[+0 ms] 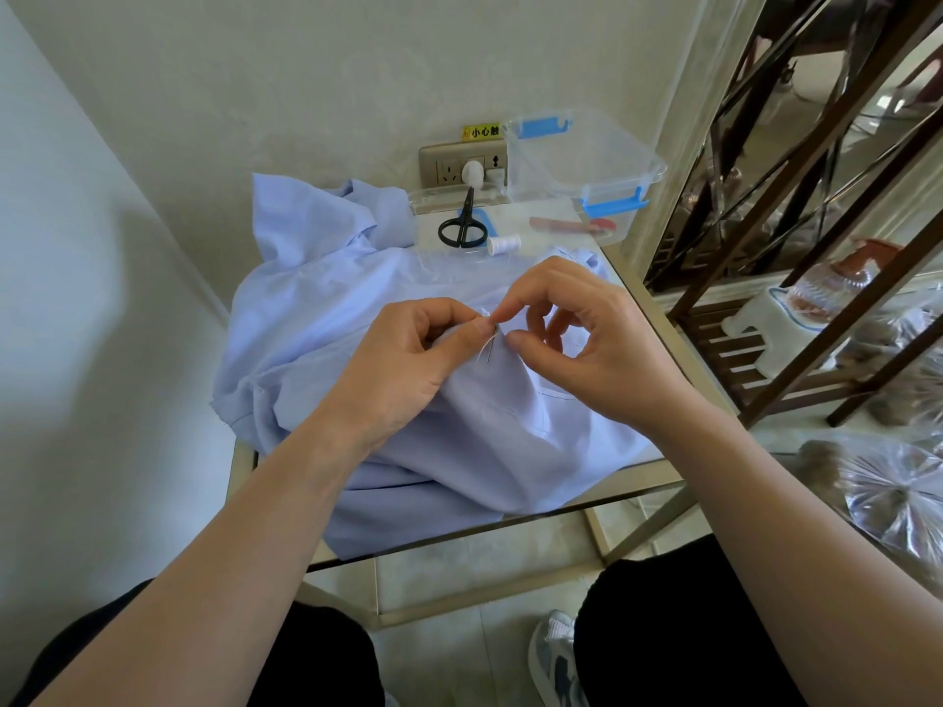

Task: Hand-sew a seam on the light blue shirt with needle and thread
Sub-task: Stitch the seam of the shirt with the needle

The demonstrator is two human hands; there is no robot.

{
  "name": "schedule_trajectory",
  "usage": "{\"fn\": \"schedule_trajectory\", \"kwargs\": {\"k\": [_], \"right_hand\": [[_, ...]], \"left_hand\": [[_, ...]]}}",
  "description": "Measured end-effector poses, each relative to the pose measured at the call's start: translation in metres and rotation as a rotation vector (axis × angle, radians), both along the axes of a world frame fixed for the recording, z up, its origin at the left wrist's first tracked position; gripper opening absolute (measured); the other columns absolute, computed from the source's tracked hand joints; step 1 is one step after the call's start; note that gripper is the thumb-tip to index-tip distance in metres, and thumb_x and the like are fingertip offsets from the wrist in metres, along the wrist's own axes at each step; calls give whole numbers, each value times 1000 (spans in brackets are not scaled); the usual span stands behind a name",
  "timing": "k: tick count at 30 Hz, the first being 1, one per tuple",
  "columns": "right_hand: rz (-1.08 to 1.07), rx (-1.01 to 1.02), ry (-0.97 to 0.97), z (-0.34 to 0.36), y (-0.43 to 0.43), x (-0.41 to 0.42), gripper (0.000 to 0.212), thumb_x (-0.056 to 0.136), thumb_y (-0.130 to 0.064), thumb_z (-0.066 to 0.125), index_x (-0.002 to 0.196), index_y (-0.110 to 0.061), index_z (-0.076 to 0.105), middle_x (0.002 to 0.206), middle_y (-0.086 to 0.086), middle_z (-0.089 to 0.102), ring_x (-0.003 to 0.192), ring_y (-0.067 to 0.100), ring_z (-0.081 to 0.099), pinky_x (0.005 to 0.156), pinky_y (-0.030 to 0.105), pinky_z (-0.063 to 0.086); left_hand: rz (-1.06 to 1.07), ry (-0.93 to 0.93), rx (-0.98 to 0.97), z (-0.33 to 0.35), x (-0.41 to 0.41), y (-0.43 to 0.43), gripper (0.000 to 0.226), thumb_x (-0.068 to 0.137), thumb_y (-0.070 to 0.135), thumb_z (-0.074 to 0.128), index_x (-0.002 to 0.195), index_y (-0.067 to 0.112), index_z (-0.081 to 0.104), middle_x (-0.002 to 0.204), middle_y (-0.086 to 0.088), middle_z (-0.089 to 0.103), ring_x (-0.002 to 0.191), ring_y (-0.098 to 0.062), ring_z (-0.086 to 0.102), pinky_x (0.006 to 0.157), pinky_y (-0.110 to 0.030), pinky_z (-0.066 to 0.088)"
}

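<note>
Shirt [357, 308] heaped across bench [658, 318], near edge hanging off the front. Left hand [403, 359] at centre, fingers curled, thumb and forefinger pinching raised shirt fold. Needle [491, 349] just right of that thumb, in the fold, white thread [482, 349] beside it. Right hand [602, 344] curled, forefinger tip at fold top, thumb just below, actual grip on needle unclear. Far side: scissors [462, 227], spool [503, 243], clear box [581, 165] at far right.

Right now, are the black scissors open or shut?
Shut: the black scissors lie with blades together in one point, loops side by side.
</note>
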State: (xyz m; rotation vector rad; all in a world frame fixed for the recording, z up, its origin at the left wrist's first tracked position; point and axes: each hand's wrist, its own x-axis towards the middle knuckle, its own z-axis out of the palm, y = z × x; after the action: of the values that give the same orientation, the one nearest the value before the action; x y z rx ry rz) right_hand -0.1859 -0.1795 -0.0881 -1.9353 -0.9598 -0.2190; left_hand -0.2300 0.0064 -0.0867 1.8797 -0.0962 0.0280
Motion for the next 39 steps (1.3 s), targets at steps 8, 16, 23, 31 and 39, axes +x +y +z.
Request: {"fn": "schedule_trajectory", "kwargs": {"k": [8, 16, 23, 31, 39], "right_hand": [[21, -13, -1, -3, 2, 0, 7, 82, -2, 71, 82, -6, 66, 93, 5, 59, 71, 17, 55, 58, 33, 49], [109, 84, 192, -2, 5, -4, 4, 77, 4, 57, 78, 0, 56, 96, 8, 55, 83, 28, 55, 70, 46, 48], [155, 223, 325, -2, 2, -7, 10, 70, 12, 52, 71, 2, 52, 83, 8, 65, 75, 42, 54, 67, 38, 45], [196, 127, 327, 2, 3, -17, 18, 69, 7, 50, 82, -6, 49, 65, 11, 61, 59, 41, 52, 59, 50, 44], [487, 18, 719, 15, -6, -17, 19, 87, 3, 40, 95, -10, 51, 72, 12, 73, 43, 18, 41, 46, 24, 30]], "left_hand": [[-14, -2, 64, 0, 0, 0, 28, 85, 41, 60, 79, 17, 72, 77, -22, 59, 68, -14, 47, 68, -32, 37], [-24, -10, 119, -1, 0, 1, 26, 92, 35, 65, 79, 13, 72, 68, -11, 58, 62, -8, 45, 60, -22, 34], [-57, 61, 39, 2, -1, 1, 21, 95, 24, 62, 77, 16, 72, 70, 1, 61, 69, -8, 50, 68, -23, 37], [-4, 48, 33, -1, -1, 1, 24, 94, 28, 62, 80, 10, 70, 71, -2, 60, 71, -7, 48, 69, -25, 38], [239, 6, 59, -5, 5, 2, 21, 95, 22, 60, 77, 14, 68, 69, 9, 62, 63, 2, 51, 60, -8, 39]]}}
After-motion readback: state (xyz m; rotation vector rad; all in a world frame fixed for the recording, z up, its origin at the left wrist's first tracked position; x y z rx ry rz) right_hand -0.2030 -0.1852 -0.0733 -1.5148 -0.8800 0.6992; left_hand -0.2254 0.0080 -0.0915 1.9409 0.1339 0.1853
